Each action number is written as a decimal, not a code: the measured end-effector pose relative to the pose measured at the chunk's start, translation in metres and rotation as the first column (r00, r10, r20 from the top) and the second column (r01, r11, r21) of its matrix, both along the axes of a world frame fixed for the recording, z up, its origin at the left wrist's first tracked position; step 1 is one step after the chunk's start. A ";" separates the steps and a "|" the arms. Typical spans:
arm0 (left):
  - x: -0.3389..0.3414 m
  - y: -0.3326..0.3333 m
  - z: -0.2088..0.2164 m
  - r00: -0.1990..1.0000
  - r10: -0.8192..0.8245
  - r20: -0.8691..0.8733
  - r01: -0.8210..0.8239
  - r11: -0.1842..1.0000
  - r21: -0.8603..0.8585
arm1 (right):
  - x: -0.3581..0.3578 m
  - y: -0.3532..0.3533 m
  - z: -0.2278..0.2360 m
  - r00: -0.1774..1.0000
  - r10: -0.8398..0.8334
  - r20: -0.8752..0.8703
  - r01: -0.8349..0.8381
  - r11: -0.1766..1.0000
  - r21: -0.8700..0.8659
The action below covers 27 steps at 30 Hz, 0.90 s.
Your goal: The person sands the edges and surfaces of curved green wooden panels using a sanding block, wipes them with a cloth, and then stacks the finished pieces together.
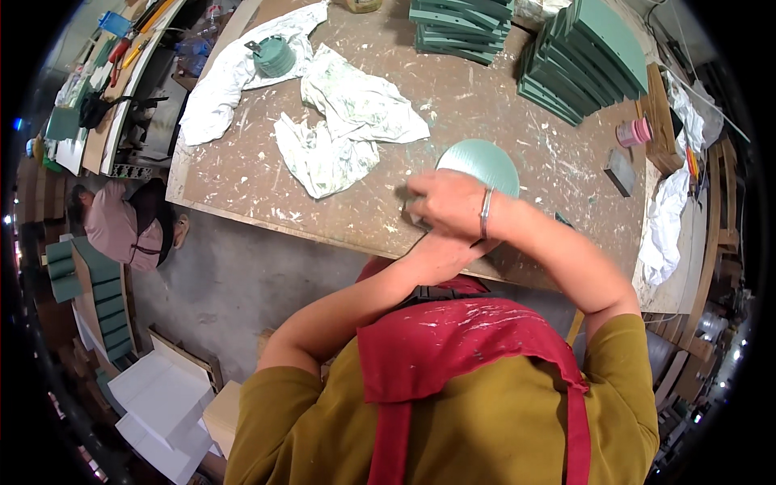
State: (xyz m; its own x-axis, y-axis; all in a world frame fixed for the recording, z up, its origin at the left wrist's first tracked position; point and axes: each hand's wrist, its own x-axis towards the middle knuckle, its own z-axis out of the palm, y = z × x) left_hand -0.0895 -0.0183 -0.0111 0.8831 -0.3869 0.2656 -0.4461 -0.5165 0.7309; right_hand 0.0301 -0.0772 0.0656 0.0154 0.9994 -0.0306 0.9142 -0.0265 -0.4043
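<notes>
Disc (478,164) near the bench's (242,182) front edge, rags (343,121) left of it, stacks (517,48) along the back-right corner.

Your right hand (449,202) covers the near edge of the pale green ribbed disc (478,164), and your left hand (428,255) lies mostly hidden beneath it, so neither grip can be judged. The far green stacks (461,24) run off the top edge.

1. Green round piece (482,162): pale green, disc- or dome-shaped, with fine ridges across its surface.
2. Position: it lies on the paint-spattered worktable, near the front edge and right of the crumpled rags.
3. State: its lower left part is covered by the person's hands; only the upper arc shows.
</notes>
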 end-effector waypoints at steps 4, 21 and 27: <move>0.002 0.006 0.001 0.976 -0.106 0.192 0.038 0.944 0.327 | 0.021 -0.005 -0.002 0.992 -0.092 0.086 0.096 0.994 -0.043; 0.002 0.007 0.006 0.970 -0.102 0.221 0.006 0.917 0.398 | 0.075 -0.022 0.003 0.936 -0.352 0.035 0.351 0.936 0.010; 0.027 0.007 -0.003 0.983 -0.142 0.120 0.108 0.961 0.256 | 0.024 -0.004 0.010 0.987 -0.102 -0.124 0.090 0.991 -0.101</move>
